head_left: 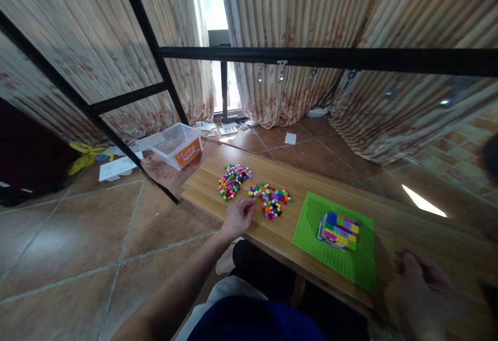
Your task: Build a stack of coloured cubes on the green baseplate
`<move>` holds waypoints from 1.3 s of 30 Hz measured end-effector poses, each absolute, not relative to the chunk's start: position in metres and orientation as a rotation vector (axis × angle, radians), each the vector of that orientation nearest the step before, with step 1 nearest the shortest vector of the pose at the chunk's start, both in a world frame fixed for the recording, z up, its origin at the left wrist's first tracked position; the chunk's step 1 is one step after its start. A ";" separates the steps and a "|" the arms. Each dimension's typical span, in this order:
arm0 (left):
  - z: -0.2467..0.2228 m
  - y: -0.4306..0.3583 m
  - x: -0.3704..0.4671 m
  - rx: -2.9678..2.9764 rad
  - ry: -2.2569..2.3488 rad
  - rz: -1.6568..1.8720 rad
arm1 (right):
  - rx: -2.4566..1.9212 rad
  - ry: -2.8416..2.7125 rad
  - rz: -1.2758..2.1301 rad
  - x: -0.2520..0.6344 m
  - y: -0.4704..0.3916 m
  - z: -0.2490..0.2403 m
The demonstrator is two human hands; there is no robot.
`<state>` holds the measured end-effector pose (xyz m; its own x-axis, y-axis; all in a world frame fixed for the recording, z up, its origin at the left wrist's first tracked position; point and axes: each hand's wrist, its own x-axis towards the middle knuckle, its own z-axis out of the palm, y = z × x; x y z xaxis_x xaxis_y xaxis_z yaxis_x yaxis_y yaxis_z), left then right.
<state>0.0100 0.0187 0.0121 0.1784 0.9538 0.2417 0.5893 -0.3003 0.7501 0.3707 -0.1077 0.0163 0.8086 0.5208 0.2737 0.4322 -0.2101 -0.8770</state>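
Observation:
My left hand (237, 217) is at the near edge of the bench, fingers pinched together beside the loose toy bricks (272, 198); whatever is in the pinch is too small to make out. A second heap of small coloured bricks (233, 179) lies just beyond that hand. On a green studded baseplate (307, 227) sits a block built of many-coloured bricks (339, 229), with white showing along its left side. To the right of the baseplate, my right hand (422, 289) is blurred, its fingers seemingly curled; whether it holds anything is not visible.
The wooden bench (210, 175) runs from left to right in front of my legs. Beyond its left end stands a clear plastic bin (175, 144) with an orange label. A black metal frame (272, 55) crosses in front of the curtains (288, 14). Papers lie on the tiled floor.

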 end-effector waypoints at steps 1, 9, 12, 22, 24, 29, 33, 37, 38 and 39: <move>0.011 0.020 0.013 2.005 1.427 0.949 | -1.853 -0.675 0.089 0.357 -0.107 0.029; 0.001 0.024 0.020 2.077 1.386 0.972 | -1.675 -1.435 0.403 0.233 -0.075 0.053; 0.001 0.022 0.020 2.139 1.372 0.956 | -1.691 -1.575 0.393 0.214 -0.052 0.033; 0.007 0.016 0.023 2.248 1.320 0.937 | -1.725 -1.775 0.366 0.200 -0.006 0.017; 0.007 0.016 0.022 2.253 1.331 0.923 | -1.734 -1.757 0.339 0.202 -0.006 0.014; 0.008 0.015 0.023 2.278 1.359 0.892 | -1.774 -1.696 0.213 0.208 -0.010 0.014; 0.007 0.015 0.023 2.289 1.367 0.869 | -1.750 -1.763 0.235 0.204 -0.014 0.015; 0.008 0.015 0.024 2.291 1.373 0.873 | -1.757 -1.864 0.269 0.200 -0.013 0.011; 0.008 0.015 0.024 2.294 1.374 0.877 | -1.770 -1.875 0.269 0.200 -0.013 0.010; 0.008 0.015 0.024 2.296 1.374 0.881 | -1.780 -1.881 0.267 0.199 -0.011 0.009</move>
<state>0.0244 0.0154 0.0078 0.3462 0.8741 0.3407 0.6743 -0.4844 0.5574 0.1994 -0.0115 0.0091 0.0102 0.9708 0.2398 0.8655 0.1115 -0.4884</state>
